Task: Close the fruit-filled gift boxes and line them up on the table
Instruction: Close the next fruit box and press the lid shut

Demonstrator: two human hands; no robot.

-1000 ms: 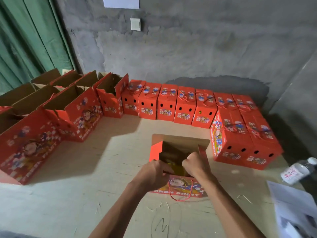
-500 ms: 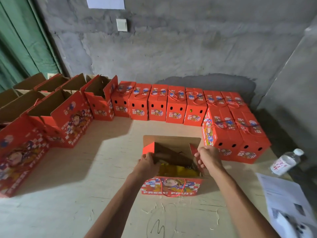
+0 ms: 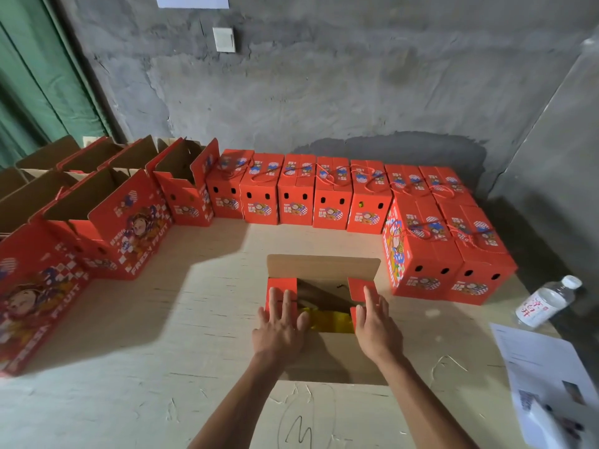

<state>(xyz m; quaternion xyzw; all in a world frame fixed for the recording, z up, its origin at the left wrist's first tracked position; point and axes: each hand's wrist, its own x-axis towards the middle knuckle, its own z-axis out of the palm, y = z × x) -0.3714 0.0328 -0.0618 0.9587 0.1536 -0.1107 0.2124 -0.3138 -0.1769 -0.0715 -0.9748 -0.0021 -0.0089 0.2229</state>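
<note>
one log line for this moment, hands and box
left hand: flat on left flap | right hand: flat on right flap | box: open, yellow fruit showing | long flaps not yet folded

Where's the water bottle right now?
In the head view, the water bottle lies on its side at the table's right edge, just right of the closed red boxes and above the printed sheet.

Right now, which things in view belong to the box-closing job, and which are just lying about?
Part of the job:
- open box, both side flaps pressed down by the left hand and right hand
- closed boxes lined up at the back
- open boxes at left

Lying about:
- water bottle
- printed papers
</note>
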